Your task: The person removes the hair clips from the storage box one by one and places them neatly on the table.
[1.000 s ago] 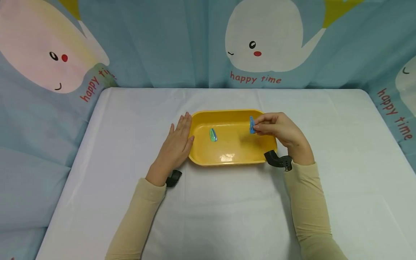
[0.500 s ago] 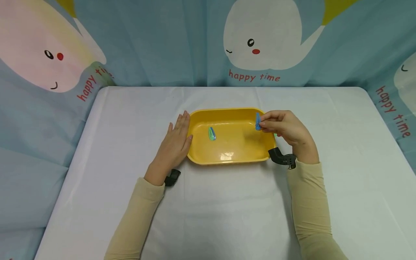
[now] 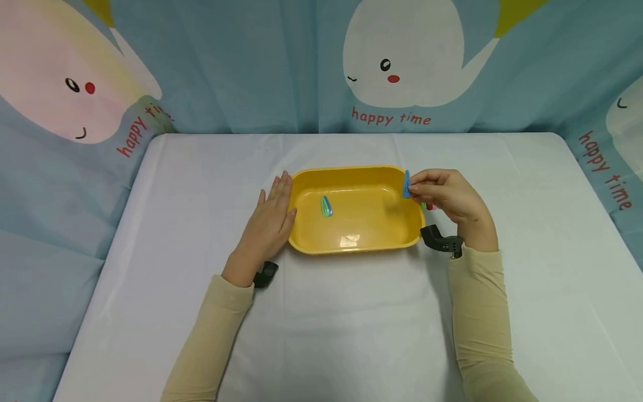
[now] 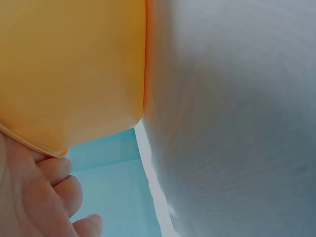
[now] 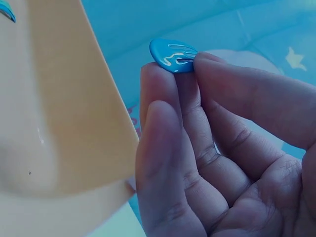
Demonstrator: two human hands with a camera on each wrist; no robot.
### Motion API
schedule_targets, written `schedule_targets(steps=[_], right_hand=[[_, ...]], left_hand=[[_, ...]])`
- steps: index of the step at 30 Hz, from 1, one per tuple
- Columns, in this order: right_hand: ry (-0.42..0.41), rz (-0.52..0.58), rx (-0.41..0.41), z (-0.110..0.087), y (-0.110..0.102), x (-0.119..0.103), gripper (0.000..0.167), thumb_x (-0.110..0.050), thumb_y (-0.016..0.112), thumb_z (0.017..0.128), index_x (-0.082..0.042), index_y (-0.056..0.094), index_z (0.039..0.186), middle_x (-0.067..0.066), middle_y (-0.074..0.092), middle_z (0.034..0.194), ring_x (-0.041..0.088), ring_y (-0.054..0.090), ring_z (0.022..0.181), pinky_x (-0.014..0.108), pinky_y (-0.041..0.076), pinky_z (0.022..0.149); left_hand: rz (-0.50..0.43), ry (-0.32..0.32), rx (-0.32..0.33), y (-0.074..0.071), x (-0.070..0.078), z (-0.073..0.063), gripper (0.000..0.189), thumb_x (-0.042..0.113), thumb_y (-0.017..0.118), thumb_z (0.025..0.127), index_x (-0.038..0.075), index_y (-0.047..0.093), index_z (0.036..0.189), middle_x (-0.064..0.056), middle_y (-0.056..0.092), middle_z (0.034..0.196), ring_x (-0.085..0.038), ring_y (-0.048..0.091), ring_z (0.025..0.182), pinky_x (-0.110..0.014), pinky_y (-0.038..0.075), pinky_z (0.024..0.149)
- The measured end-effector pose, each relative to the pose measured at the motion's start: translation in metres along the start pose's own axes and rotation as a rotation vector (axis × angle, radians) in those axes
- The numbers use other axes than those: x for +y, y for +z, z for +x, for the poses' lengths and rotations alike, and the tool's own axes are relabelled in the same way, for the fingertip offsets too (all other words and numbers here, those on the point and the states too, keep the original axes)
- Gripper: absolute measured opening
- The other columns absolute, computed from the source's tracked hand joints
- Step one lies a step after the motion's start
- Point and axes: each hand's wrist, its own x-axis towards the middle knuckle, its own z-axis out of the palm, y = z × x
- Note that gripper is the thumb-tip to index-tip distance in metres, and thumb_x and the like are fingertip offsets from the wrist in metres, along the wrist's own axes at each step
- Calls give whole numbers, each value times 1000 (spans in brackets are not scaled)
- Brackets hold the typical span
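Observation:
A blue snap hair clip [image 3: 406, 185] is pinched between the thumb and fingertips of my right hand [image 3: 453, 195], over the right rim of a yellow tray [image 3: 356, 249]. The right wrist view shows the same blue clip [image 5: 173, 55] at the fingertips. My left hand [image 3: 267, 223] rests against the tray's left side with its fingers straight. In the left wrist view, those fingers [image 4: 52, 190] touch the tray's rim [image 4: 34, 143]. Inside the tray, left of its middle, lie a green and a blue hair clip [image 3: 327, 206] side by side.
Just right of the tray, small red and green items [image 3: 430, 206] show partly under my right hand; their kind is hidden. A white cloth [image 3: 351, 329] covers the table. Behind it hangs a blue curtain [image 3: 281, 67] with printed whales.
My right hand has moved right with the blue hair clip, from over the tray's inside to its right rim. Small items beside the tray have come into sight. My left hand stays put.

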Motion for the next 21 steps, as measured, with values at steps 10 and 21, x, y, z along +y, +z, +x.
schedule_targets(steps=[10,21], right_hand=[[-8,45,20,-1,-9,3,11,1,60,90,-2,71,87,6,69,82,17,64,72,24,54,72],[-12,106,43,-5,-20,5,16,4,58,90,-3,72,87,5,70,81,15,66,72,23,54,72]], left_hand=[[-1,-9,-6,0,1,0,60,26,30,103,2,3,151,-9,1,158,-21,0,144,-48,4,114],[1,-7,2,0,1,0,60,25,30,103,1,3,151,-10,2,158,-21,0,144,-47,4,114]])
